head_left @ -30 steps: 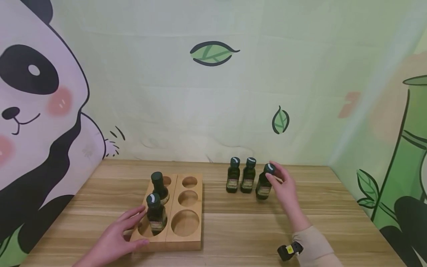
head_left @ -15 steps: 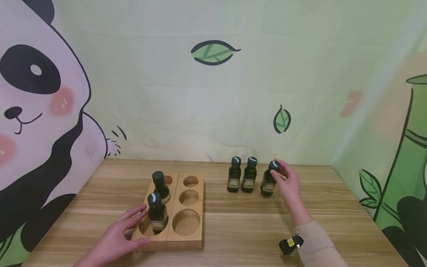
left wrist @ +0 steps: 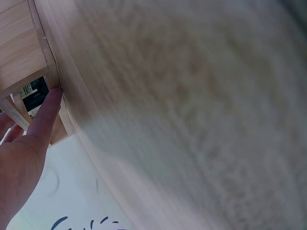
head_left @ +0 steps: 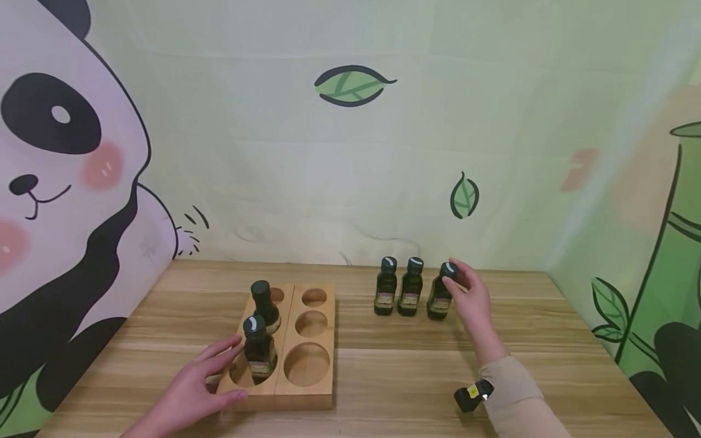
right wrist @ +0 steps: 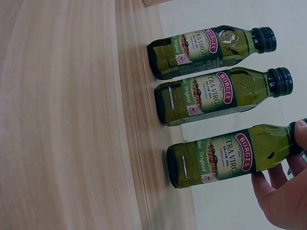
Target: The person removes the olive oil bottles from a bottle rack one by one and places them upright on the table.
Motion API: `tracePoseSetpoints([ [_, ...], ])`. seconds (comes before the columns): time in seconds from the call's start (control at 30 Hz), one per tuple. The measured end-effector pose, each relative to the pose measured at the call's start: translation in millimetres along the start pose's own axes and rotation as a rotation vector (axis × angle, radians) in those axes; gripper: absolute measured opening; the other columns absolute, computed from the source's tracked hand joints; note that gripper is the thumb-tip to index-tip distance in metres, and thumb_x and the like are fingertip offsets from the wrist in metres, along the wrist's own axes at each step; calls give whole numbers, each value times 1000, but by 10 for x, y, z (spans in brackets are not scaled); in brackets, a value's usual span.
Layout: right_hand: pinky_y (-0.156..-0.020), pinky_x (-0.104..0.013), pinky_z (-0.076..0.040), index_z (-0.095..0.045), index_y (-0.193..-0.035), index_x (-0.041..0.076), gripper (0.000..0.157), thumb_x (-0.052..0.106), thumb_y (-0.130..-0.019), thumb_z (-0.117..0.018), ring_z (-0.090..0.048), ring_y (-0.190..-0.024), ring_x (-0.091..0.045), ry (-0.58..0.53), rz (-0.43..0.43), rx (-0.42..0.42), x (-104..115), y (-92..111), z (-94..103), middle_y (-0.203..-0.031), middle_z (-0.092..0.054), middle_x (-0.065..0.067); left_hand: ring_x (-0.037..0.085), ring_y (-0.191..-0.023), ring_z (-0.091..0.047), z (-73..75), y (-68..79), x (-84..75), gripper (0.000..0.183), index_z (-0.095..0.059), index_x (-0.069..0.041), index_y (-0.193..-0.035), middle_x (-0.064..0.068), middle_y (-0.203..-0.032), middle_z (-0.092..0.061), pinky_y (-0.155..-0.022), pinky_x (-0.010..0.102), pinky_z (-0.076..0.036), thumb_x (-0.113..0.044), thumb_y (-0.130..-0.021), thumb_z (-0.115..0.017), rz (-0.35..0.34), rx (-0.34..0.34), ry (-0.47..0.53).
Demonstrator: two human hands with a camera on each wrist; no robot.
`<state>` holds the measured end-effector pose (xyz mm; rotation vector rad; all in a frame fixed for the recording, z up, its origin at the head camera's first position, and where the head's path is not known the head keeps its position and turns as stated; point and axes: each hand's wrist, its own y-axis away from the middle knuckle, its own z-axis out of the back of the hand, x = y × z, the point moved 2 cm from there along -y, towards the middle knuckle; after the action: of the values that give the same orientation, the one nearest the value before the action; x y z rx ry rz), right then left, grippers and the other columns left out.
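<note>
In the head view my right hand (head_left: 473, 298) pinches an olive oil bottle (right wrist: 216, 155) by its dark cap and neck. It leans slightly, its base close over the table. Two matching olive oil bottles (right wrist: 192, 50) stand upright side by side to its left. My left hand (head_left: 188, 383) rests at the near left corner of a wooden holder (head_left: 303, 401), fingers extended, thumb along the front edge. One olive oil bottle (head_left: 259, 353) sits in the holder's large near-left hole. Behind it a round-bodied dark bottle (head_left: 265, 307) occupies the middle-left hole.
The holder's right column has three round holes, from a large hole (head_left: 306, 365) in front to a small one at the back. A wood-grain table (head_left: 383, 377) runs back to a printed cloth backdrop (head_left: 263, 152). A black wrist camera (head_left: 472, 396) sits at my right cuff.
My right hand has shifted the pinched bottle rightward and slightly back, then a little left again relative to the table. The left hand stays at the holder.
</note>
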<state>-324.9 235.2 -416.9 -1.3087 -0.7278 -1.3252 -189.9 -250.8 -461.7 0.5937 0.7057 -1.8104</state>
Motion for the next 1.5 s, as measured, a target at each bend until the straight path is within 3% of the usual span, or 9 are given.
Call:
tracePoseSetpoints([
  [0.4,-103,-45,-45,-53,-139,2,43,1,-97,-62,-52,-123,-31,5,3,-7,-8,-16,-37,-137,-54,-24,40,-118,-57,1,-1,1,85,-56,-2,-139,14,-149,-43,-75,38,-59,-50,-75,-83,2,3,5],
  [0.67,-101,-47,-46,-53,-140,2,43,2,-97,-61,-52,-124,-32,22,4,0,-23,-32,-57,-137,-54,-24,40,-118,-57,14,4,-18,83,-56,-1,-139,15,-148,-44,-75,38,-59,-47,-76,-83,-33,-14,-9],
  [1.5,-101,-51,-45,-50,-143,4,44,5,-99,-58,-50,-126,-39,39,-9,-5,-77,-72,-73,-136,-52,-28,40,-115,-59,-4,2,8,85,-55,-1,-140,14,-150,-42,-75,39,-59,-49,-75,-84,6,7,18],
])
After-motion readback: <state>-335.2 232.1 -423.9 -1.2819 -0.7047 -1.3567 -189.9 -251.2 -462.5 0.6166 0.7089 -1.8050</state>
